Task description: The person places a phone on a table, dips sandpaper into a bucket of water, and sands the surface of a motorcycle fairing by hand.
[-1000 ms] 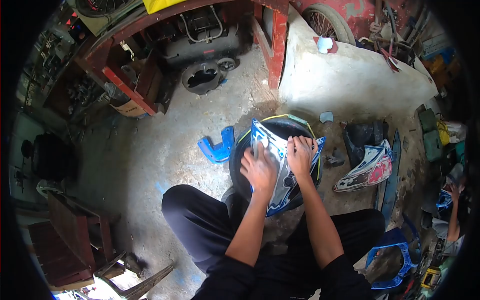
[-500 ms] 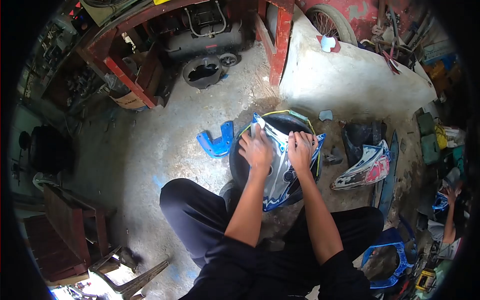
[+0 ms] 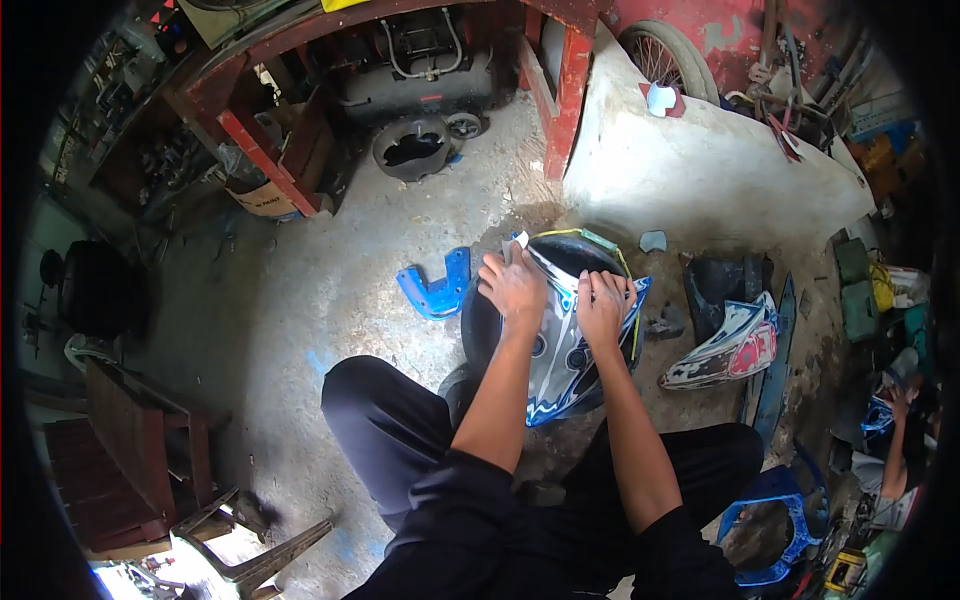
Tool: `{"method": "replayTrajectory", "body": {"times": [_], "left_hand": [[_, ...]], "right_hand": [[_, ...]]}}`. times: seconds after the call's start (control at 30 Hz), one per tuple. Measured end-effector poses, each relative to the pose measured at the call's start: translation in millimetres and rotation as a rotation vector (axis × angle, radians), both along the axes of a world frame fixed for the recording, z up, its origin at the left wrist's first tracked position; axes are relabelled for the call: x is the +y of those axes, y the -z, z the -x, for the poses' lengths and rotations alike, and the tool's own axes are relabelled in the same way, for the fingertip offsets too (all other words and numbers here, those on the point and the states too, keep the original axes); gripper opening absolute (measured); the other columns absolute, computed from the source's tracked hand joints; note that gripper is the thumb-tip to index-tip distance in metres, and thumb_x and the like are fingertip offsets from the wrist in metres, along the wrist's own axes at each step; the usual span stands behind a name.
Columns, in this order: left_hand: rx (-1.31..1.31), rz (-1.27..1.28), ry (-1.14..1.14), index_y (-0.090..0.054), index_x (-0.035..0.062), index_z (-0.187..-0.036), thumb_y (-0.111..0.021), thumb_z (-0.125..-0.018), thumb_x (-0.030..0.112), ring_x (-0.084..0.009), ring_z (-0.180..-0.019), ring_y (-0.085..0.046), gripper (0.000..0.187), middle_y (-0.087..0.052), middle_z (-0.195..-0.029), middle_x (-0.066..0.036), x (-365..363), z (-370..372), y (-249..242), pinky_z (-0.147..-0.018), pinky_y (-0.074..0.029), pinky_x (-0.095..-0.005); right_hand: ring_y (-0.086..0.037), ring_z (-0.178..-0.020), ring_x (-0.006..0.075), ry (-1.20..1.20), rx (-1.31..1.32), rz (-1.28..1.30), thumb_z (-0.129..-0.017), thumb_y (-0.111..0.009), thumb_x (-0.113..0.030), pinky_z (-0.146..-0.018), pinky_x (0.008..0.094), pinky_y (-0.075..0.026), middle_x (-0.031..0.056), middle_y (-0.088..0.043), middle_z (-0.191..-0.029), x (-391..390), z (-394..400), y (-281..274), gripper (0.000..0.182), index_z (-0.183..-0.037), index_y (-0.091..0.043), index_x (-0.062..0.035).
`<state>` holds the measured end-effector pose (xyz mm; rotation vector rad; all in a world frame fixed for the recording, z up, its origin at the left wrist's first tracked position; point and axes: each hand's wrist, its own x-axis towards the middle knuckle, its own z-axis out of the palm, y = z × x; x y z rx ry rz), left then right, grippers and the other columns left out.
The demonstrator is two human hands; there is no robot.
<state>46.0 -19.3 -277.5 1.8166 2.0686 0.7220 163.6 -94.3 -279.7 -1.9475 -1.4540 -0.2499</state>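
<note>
A motorcycle fairing panel [image 3: 562, 350], blue, white and scuffed grey, lies across a black bucket [image 3: 482, 335]. My left hand [image 3: 515, 288] is closed at the panel's upper left tip, fingers bent. A small grey-and-white sheet, apparently sandpaper [image 3: 521, 240], sticks out past those fingers; the rest is hidden. My right hand [image 3: 604, 308] grips the upper right part of the panel, its fingers curled over the edge. Left of the bucket rests a blue U-shaped plastic part [image 3: 440, 285] on the floor.
A worn white, blue and red panel [image 3: 725, 350] lies to the right, beside a long blue strip [image 3: 775, 370]. A pale scrap [image 3: 653, 241] lies beyond the bucket. A low white wall [image 3: 690, 150] stands ahead. Another person's arm [image 3: 900, 440] shows at far right.
My left hand, blurred before, now shows sharply, with its fingers more bent near the panel's tip. A grey-and-white sheet has come into sight there. My right hand keeps its hold.
</note>
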Motion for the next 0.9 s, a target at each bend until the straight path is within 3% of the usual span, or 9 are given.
{"method": "replayTrajectory", "body": {"times": [0.17, 0.37, 0.47, 0.57, 0.8, 0.9], "left_hand": [[-0.004, -0.060, 0.029, -0.067, 0.0171, -0.133, -0.050, -0.104, 0.037, -0.0363, -0.114, -0.047, 0.039, -0.050, -0.124, -0.015, -56.9, 7.2, -3.6, -0.093, -0.037, -0.0542], [-0.004, -0.011, 0.004, -0.068, 0.0220, -0.134, -0.050, -0.104, 0.037, -0.0375, -0.119, -0.045, 0.038, -0.050, -0.130, -0.015, 23.5, 2.5, 6.5, -0.098, -0.037, -0.0547], [0.008, -0.123, -0.040, -0.070, 0.0218, -0.131, -0.050, -0.104, 0.037, -0.0377, -0.120, -0.044, 0.037, -0.048, -0.132, -0.015, 0.7, 4.3, 17.8, -0.100, -0.035, -0.0552], [-0.007, -0.067, 0.015, -0.072, 0.0233, -0.130, -0.051, -0.103, 0.037, -0.0406, -0.122, -0.042, 0.037, -0.046, -0.133, -0.016, -44.5, 10.1, 5.7, -0.101, -0.034, -0.0565], [0.031, -0.088, -0.006, -0.071, 0.0225, -0.130, -0.051, -0.104, 0.037, -0.0412, -0.127, -0.043, 0.036, -0.047, -0.142, -0.018, 21.0, 3.2, 16.0, -0.104, -0.034, -0.0586], [0.017, -0.159, 0.016, -0.071, 0.0221, -0.130, -0.051, -0.103, 0.037, -0.0418, -0.130, -0.042, 0.037, -0.047, -0.144, -0.018, -23.4, 10.5, 11.4, -0.106, -0.032, -0.0601]], "right_hand": [[-0.059, -0.102, 0.0287, 0.013, 0.000, -0.024, -0.099, -0.058, -0.027, -0.110, 0.0508, -0.031, 0.0069, -0.066, -0.090, 1.6, 1.5, -3.1, 0.026, -0.087, -0.070, -0.0070], [-0.058, -0.100, 0.0291, -0.018, 0.005, -0.003, -0.100, -0.057, -0.026, -0.110, 0.0509, -0.031, 0.0072, -0.065, -0.088, 0.7, 0.2, -1.8, 0.027, -0.083, -0.068, -0.0069], [-0.058, -0.100, 0.0287, -0.006, 0.021, -0.023, -0.099, -0.058, -0.026, -0.110, 0.0512, -0.030, 0.0066, -0.065, -0.088, 0.9, 1.6, -4.0, 0.027, -0.083, -0.069, -0.0072], [-0.058, -0.100, 0.0283, 0.018, -0.003, -0.020, -0.099, -0.059, -0.025, -0.110, 0.0512, -0.030, 0.0065, -0.065, -0.088, 2.6, 1.7, -3.4, 0.026, -0.083, -0.069, -0.0073], [-0.059, -0.100, 0.0287, -0.010, 0.006, -0.008, -0.099, -0.059, -0.025, -0.109, 0.0512, -0.031, 0.0067, -0.064, -0.087, 0.7, 1.3, -2.4, 0.025, -0.084, -0.069, -0.0071], [-0.059, -0.099, 0.0285, -0.006, -0.001, -0.033, -0.099, -0.059, -0.026, -0.109, 0.0512, -0.031, 0.0062, -0.065, -0.088, 4.2, -0.6, -3.9, 0.026, -0.084, -0.069, -0.0074]]}}
